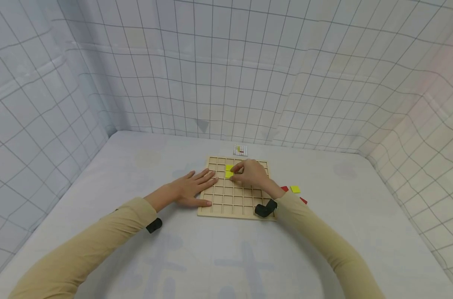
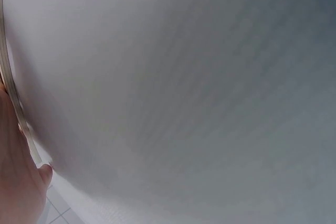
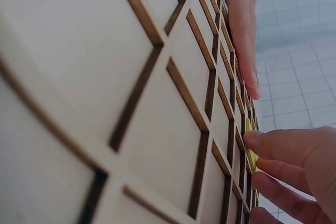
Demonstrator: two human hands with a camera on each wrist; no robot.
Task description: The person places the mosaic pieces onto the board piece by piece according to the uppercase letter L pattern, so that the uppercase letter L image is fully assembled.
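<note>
A wooden grid board (image 1: 228, 200) lies on the white table. Two yellow tiles, an upper one (image 1: 229, 167) and a lower one (image 1: 228, 175), sit one behind the other in its upper left part. My right hand (image 1: 250, 173) pinches the lower tile at its edges between thumb and finger; the right wrist view shows the fingers (image 3: 286, 148) against yellow (image 3: 250, 140). My left hand (image 1: 190, 189) rests with spread fingers on the board's left edge. Only part of that hand (image 2: 21, 166) shows in the left wrist view, beside the board's edge.
A small card with a printed grid (image 1: 240, 150) lies behind the board. To the board's right are a loose yellow tile (image 1: 295, 189) and red pieces (image 1: 303, 200), partly hidden by my right arm. Grid-patterned curtains (image 1: 226, 74) surround the table.
</note>
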